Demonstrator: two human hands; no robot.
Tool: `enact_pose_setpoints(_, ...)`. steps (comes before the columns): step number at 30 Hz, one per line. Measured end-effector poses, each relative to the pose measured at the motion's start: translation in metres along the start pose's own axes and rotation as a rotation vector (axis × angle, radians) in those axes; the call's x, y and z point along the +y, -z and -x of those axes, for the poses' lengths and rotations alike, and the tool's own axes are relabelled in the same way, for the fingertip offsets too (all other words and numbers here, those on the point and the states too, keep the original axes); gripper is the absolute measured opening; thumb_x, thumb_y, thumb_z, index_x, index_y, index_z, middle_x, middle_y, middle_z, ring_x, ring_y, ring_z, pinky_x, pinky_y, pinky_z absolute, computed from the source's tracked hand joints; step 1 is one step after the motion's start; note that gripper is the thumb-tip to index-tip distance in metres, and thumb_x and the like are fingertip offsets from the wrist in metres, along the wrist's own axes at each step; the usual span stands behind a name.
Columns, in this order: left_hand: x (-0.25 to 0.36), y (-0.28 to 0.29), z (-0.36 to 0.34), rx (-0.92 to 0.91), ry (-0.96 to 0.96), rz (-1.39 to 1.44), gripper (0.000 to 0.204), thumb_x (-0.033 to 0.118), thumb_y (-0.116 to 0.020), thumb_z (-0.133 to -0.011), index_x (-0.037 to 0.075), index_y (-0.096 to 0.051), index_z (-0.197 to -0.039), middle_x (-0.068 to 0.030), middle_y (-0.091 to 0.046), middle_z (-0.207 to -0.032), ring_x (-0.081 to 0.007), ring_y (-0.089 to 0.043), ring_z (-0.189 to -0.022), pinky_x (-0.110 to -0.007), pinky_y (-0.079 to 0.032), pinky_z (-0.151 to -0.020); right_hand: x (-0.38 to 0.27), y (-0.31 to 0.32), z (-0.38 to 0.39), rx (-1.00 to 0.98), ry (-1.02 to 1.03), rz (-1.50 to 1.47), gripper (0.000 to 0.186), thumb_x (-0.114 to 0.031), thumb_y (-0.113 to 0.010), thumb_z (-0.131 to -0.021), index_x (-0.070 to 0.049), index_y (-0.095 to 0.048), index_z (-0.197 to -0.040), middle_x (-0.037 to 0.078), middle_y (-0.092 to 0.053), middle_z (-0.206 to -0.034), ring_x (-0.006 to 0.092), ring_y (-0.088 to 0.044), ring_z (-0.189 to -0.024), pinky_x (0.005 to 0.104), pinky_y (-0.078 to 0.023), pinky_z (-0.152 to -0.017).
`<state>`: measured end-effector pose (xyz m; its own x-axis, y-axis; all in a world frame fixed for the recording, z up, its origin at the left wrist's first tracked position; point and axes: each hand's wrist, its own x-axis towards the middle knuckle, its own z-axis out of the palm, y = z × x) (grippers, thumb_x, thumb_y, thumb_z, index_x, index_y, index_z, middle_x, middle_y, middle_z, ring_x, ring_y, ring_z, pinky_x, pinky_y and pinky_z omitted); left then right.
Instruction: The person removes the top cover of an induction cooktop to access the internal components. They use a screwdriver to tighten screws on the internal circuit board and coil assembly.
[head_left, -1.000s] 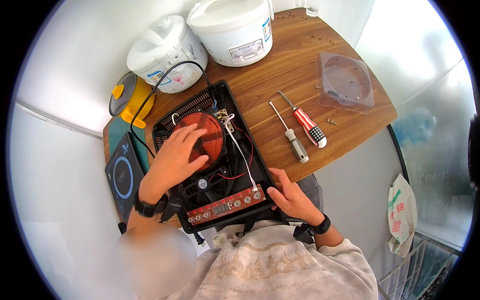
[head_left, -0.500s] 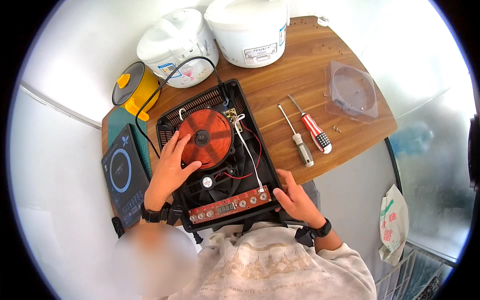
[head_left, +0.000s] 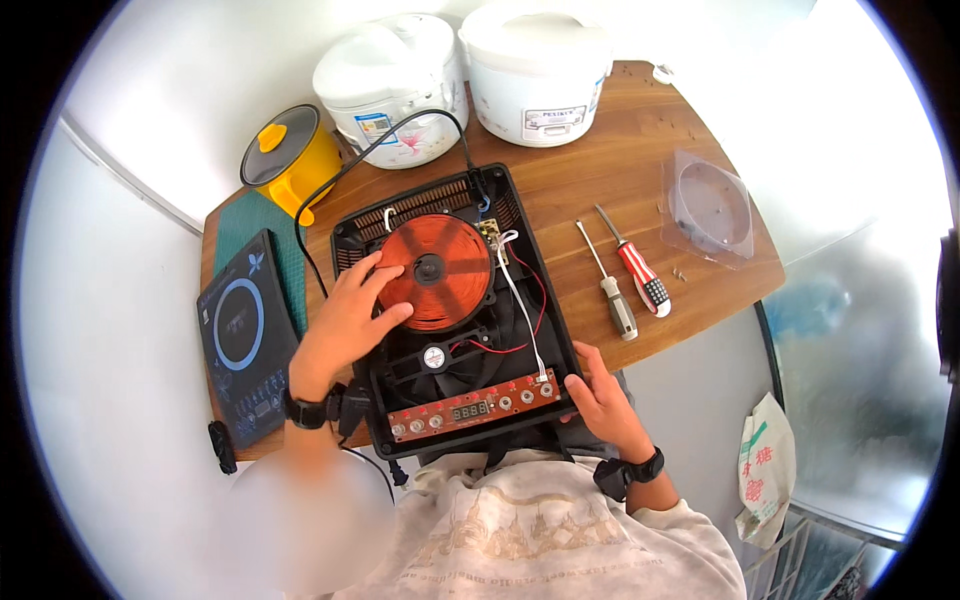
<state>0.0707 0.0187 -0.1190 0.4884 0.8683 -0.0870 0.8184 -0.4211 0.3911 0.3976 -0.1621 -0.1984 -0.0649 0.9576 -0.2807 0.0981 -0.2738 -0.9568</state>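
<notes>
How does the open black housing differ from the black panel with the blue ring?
The open housing is a deep tray with a copper coil inside, while the panel looks flat and smooth. The right hand is at the housing's edge; neither hand is on the panel. The housing sits in front of the person, whereas the panel overlaps the green mat at left. Both are black and roughly rectangular.

Shirt (head_left: 620, 535): pale beige, mottled, loose on us;
Print (head_left: 505, 522): our brown spires and small lettering (head_left: 560, 577);
Left strap (head_left: 311, 411): black, bearing a black block (head_left: 353, 408);
Right strap (head_left: 645, 467): black, matching
</notes>
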Motion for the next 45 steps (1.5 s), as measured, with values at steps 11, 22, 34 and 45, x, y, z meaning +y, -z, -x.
enact_pose_setpoints(11,-0.033,0.015,-0.038,0.156,0.046,0.410,0.042,0.032,-0.068,-0.099,0.006,-0.062,-0.133,-0.0136,-0.069,-0.122,-0.0267,-0.067,-0.107,-0.038,-0.054,-0.092,0.004,-0.010,0.002,0.098,0.010,-0.058,0.048,-0.014,-0.048,-0.108,-0.004,-0.033,-0.152,0.014,-0.070,-0.102,0.0159,-0.069,-0.082,0.0313,-0.062,-0.063)
enact_pose_setpoints(22,-0.056,-0.023,-0.042,0.165,-0.126,0.338,0.036,0.019,-0.060,-0.103,0.008,-0.057,-0.137,-0.0135,-0.066,-0.132,-0.0263,-0.065,-0.116,-0.037,-0.050,-0.100,0.003,-0.018,0.002,0.186,0.041,-0.042,0.044,-0.012,-0.046,-0.109,-0.003,-0.037,-0.151,0.012,-0.068,-0.109,0.0130,-0.067,-0.083,0.0294,-0.061,-0.060)
enact_pose_setpoints(34,-0.043,-0.021,-0.030,0.189,-0.051,0.355,0.036,0.020,-0.060,-0.102,0.012,-0.060,-0.137,-0.0100,-0.067,-0.132,-0.0278,-0.066,-0.118,-0.036,-0.050,-0.098,0.004,-0.014,0.000,0.206,0.181,0.168,0.041,-0.012,-0.048,-0.108,-0.003,-0.043,-0.147,0.008,-0.071,-0.097,0.0111,-0.065,-0.076,0.0284,-0.057,-0.063)
enact_pose_setpoints(45,-0.050,-0.025,-0.032,0.178,-0.003,0.391,0.034,0.020,-0.059,-0.102,0.012,-0.062,-0.136,-0.0071,-0.068,-0.132,-0.0238,-0.065,-0.114,-0.034,-0.049,-0.101,-0.009,0.034,0.008,0.550,0.296,0.696,0.029,-0.019,-0.063,-0.102,-0.007,-0.064,-0.128,0.009,-0.066,-0.073,0.0184,-0.064,-0.061,0.0329,-0.051,-0.061)
